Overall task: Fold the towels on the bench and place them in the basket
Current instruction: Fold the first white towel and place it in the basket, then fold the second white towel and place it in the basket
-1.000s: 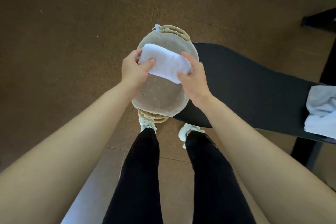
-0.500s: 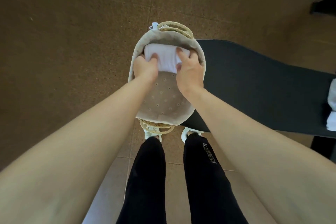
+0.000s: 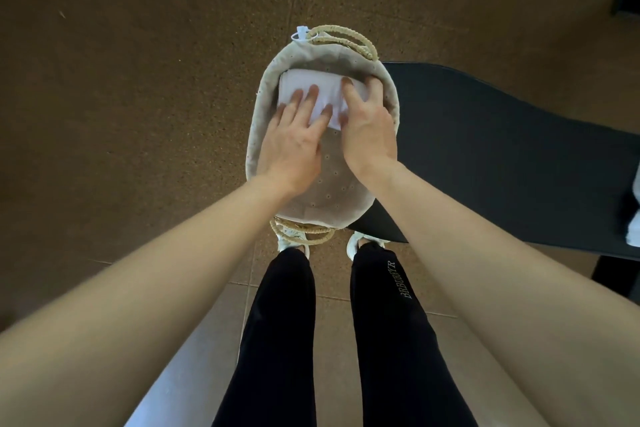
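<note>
Above the brown floor (image 3: pixel 138 114), the towel (image 3: pixel 320 78) is lying 9-to-3 at the basket's (image 3: pixel 264 94) 12 o'clock end, left hand (image 3: pixel 291 146) and right hand (image 3: pixel 370 130) pressing it flat-fingered.

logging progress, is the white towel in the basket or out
In. The white towel lies folded within the basket at its far end, left hand and right hand on it.

**Single head cam, steep downward look**

We get one wide-angle view from the person's head, facing forward and almost straight down. Forearms (image 3: pixel 173 270) run in from the bottom corners to the left hand (image 3: pixel 291 149) and right hand (image 3: pixel 370 135), near frame centre over the basket (image 3: pixel 258 107). Close range: legs (image 3: pixel 277 322) and shoes (image 3: pixel 356 243) sit lower middle, the black bench (image 3: pixel 502 149) runs off right, and tiled floor (image 3: pixel 138 80) fills the rest.
</note>
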The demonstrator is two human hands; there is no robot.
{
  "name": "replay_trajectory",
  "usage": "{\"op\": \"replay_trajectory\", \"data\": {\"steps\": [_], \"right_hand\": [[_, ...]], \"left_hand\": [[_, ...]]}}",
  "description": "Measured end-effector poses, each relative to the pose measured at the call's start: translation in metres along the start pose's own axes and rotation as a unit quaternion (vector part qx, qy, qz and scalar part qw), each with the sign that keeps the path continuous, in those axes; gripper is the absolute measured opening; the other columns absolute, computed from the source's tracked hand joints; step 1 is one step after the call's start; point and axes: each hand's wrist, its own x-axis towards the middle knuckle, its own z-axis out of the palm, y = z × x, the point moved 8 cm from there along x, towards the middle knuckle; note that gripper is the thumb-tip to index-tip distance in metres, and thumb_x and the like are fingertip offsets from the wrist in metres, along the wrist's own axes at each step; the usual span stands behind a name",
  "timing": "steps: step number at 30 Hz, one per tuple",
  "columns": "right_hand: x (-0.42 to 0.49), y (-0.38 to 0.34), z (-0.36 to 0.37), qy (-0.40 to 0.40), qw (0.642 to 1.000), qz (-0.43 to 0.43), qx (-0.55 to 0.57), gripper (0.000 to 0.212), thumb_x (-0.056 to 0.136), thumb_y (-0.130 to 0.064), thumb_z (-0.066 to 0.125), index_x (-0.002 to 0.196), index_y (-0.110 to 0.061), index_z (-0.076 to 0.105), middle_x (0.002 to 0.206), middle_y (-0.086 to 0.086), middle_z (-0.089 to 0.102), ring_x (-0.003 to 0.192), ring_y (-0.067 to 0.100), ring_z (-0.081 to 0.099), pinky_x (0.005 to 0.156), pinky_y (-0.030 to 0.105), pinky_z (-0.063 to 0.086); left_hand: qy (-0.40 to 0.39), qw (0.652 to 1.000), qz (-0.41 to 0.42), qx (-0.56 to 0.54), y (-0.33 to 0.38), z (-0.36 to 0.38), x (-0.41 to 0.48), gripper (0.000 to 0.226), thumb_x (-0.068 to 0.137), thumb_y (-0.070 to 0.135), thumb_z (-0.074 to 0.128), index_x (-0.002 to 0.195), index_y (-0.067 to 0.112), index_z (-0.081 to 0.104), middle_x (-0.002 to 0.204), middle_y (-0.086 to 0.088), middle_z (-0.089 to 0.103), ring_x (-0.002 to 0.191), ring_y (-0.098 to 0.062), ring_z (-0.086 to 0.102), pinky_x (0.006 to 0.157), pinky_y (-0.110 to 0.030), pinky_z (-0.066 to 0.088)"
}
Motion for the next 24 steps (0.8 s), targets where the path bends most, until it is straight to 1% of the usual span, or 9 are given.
{"op": "replay_trajectory", "data": {"steps": [3, 6, 8, 10, 12, 13, 15, 21, 24], "right_hand": [[-0.015, -0.008, -0.014, 0.071, 0.987, -0.089, -0.116, 0.050, 0.093, -0.020, 0.066, 0.141, -0.018, 0.055, 0.151, 0.018, 0.045, 0.124, 0.037, 0.054, 0.103, 0.046, 0.047], [-0.030, -0.003, -0.012, 0.065, 0.961, -0.173, -0.206, 0.036, 0.088, -0.022, 0.067, 0.123, -0.014, 0.064, 0.146, 0.014, 0.052, 0.136, 0.038, 0.046, 0.110, 0.050, 0.034], [-0.032, 0.009, -0.001, 0.009, 0.952, -0.178, -0.248, 0.046, 0.090, -0.027, 0.064, 0.134, -0.015, 0.058, 0.159, 0.013, 0.039, 0.152, 0.040, 0.024, 0.122, 0.058, 0.017], [-0.030, 0.018, 0.008, -0.039, 0.937, -0.174, -0.299, 0.060, 0.093, -0.033, 0.059, 0.149, -0.020, 0.044, 0.168, 0.011, 0.020, 0.157, 0.039, 0.001, 0.124, 0.061, 0.000], [-0.027, 0.023, 0.013, -0.071, 0.924, -0.172, -0.335, 0.067, 0.093, -0.038, 0.056, 0.155, -0.024, 0.036, 0.171, 0.011, 0.010, 0.156, 0.039, -0.010, 0.123, 0.062, -0.009], [-0.026, 0.025, 0.016, -0.086, 0.920, -0.170, -0.343, 0.065, 0.093, -0.039, 0.056, 0.155, -0.025, 0.038, 0.171, 0.011, 0.007, 0.156, 0.039, -0.012, 0.122, 0.062, -0.012], [-0.024, 0.028, 0.020, -0.112, 0.916, -0.162, -0.351, 0.053, 0.093, -0.039, 0.056, 0.144, -0.025, 0.055, 0.171, 0.010, 0.004, 0.156, 0.037, -0.014, 0.119, 0.061, -0.018], [-0.023, 0.022, 0.013, -0.149, 0.943, -0.147, -0.259, 0.038, 0.092, -0.035, 0.059, 0.127, -0.027, 0.068, 0.171, 0.009, 0.006, 0.157, 0.033, -0.010, 0.120, 0.062, -0.011], [-0.028, 0.018, -0.003, -0.125, 0.967, -0.156, -0.157, 0.034, 0.094, -0.034, 0.058, 0.126, -0.026, 0.067, 0.167, 0.008, 0.023, 0.156, 0.031, 0.005, 0.121, 0.056, 0.006]], "left_hand": [[-0.067, 0.996, 0.005, 0.066, -0.007, 0.008, 0.012, 0.077, 0.100, 0.023, 0.053, 0.165, 0.029, 0.013, 0.173, -0.010, -0.003, 0.160, -0.030, -0.002, 0.129, -0.047, 0.008], [-0.091, 0.994, -0.007, 0.063, -0.009, 0.007, 0.017, 0.081, 0.099, 0.025, 0.055, 0.164, 0.033, 0.008, 0.172, -0.008, -0.011, 0.159, -0.028, -0.007, 0.128, -0.045, 0.015], [-0.100, 0.993, -0.015, 0.064, -0.011, 0.007, 0.018, 0.084, 0.097, 0.026, 0.058, 0.164, 0.036, 0.008, 0.173, -0.006, -0.012, 0.159, -0.026, -0.008, 0.127, -0.043, 0.021], [-0.113, 0.991, -0.014, 0.067, -0.011, 0.007, 0.020, 0.087, 0.096, 0.026, 0.060, 0.164, 0.038, 0.008, 0.172, -0.005, -0.012, 0.159, -0.024, -0.008, 0.125, -0.043, 0.024], [-0.124, 0.990, -0.016, 0.066, -0.012, 0.006, 0.022, 0.087, 0.095, 0.026, 0.062, 0.163, 0.039, 0.008, 0.172, -0.004, -0.012, 0.159, -0.024, -0.009, 0.124, -0.042, 0.026], [-0.130, 0.989, -0.019, 0.069, -0.012, 0.005, 0.023, 0.088, 0.095, 0.027, 0.062, 0.163, 0.040, 0.008, 0.172, -0.003, -0.013, 0.159, -0.023, -0.009, 0.123, -0.042, 0.026], [-0.146, 0.986, -0.023, 0.081, -0.013, 0.007, 0.026, 0.090, 0.094, 0.030, 0.064, 0.163, 0.040, 0.007, 0.172, -0.003, -0.013, 0.159, -0.023, -0.009, 0.124, -0.042, 0.025], [-0.188, 0.979, -0.029, 0.069, -0.018, 0.005, 0.030, 0.090, 0.092, 0.037, 0.064, 0.162, 0.043, 0.007, 0.172, 0.002, -0.013, 0.158, -0.021, -0.008, 0.125, -0.043, 0.027], [-0.149, 0.988, -0.027, 0.014, -0.014, -0.008, 0.022, 0.077, 0.095, 0.029, 0.063, 0.162, 0.033, 0.025, 0.173, -0.002, 0.004, 0.159, -0.022, 0.005, 0.125, -0.044, 0.025]]}}
